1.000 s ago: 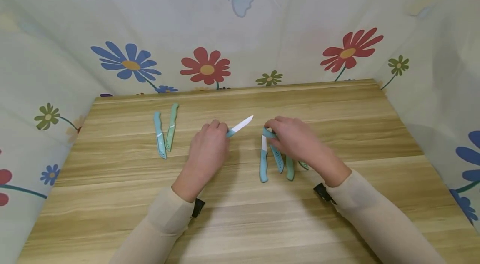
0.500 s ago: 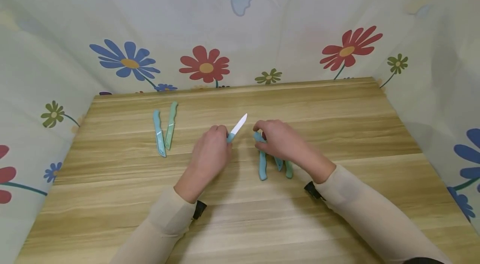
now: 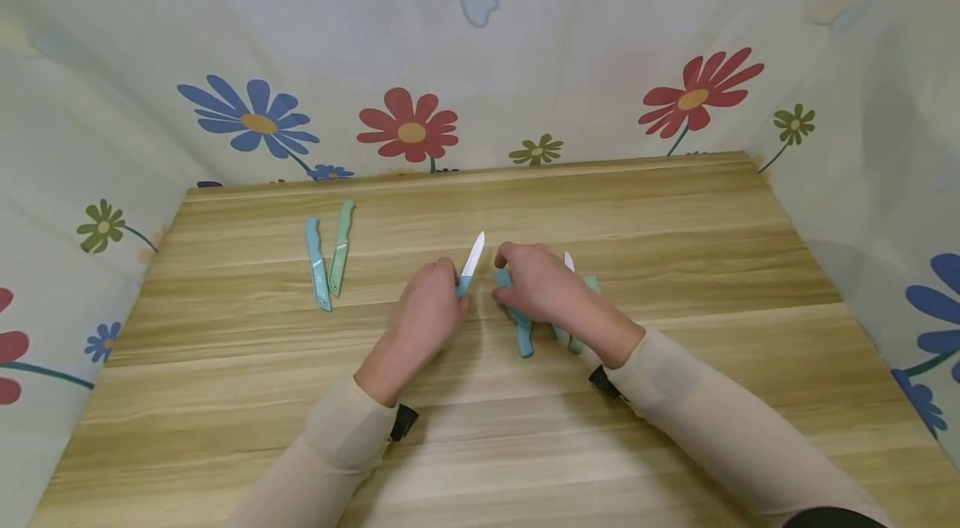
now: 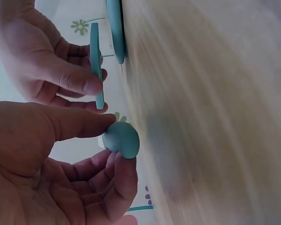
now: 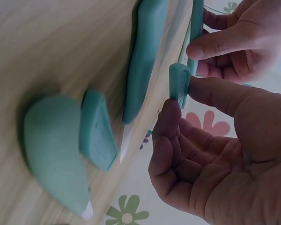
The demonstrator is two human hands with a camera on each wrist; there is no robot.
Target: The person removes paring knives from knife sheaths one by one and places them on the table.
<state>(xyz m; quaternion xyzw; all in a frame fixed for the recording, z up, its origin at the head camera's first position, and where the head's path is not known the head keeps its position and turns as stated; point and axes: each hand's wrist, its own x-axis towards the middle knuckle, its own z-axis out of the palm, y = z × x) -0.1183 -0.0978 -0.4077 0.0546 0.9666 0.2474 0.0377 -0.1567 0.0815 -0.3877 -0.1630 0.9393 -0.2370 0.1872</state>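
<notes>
My left hand (image 3: 429, 307) grips a paring knife (image 3: 465, 282) by its blue handle, its bare white blade pointing away from me. Close to its right, my right hand (image 3: 536, 282) pinches a blue knife sheath (image 5: 179, 84) between thumb and fingers. A gap separates sheath and blade. Below my right hand lies another unsheathed blue knife (image 3: 524, 338), its blade hidden in the head view. In the right wrist view, a loose blue sheath (image 5: 99, 131) lies between that knife and a green-handled knife (image 5: 56, 145) with some white blade showing.
On the left of the wooden table (image 3: 225, 361) lie a sheathed blue knife (image 3: 317, 266) and a sheathed green knife (image 3: 342, 249). A green piece (image 3: 592, 283) shows past my right forearm. A flower-printed cloth (image 3: 585, 37) stands behind and beside the table.
My right hand has moved left with the blue sheath, towards my left hand. The knife in my left hand has turned so its blade points more straight away from me.
</notes>
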